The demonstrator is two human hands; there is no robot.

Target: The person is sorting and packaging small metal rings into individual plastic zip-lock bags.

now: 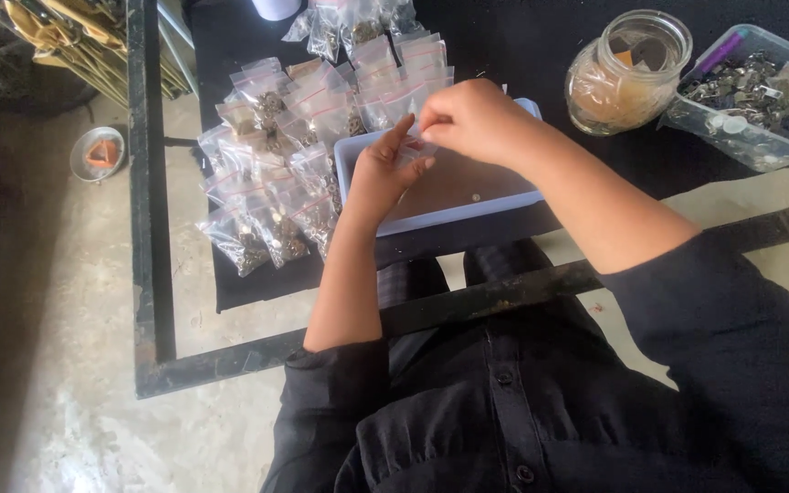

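Left hand: fingers raised, pinching one side of a small clear bag over a shallow blue-rimmed tray.
Right hand: curled, fingertips closed on the same bag's top edge.
Tray: brown inside, on black cloth, a few small pieces within.
Filled zip bags: heaped just left of the tray.
Glass jar and clear tub of metal parts: far right, apart from both hands
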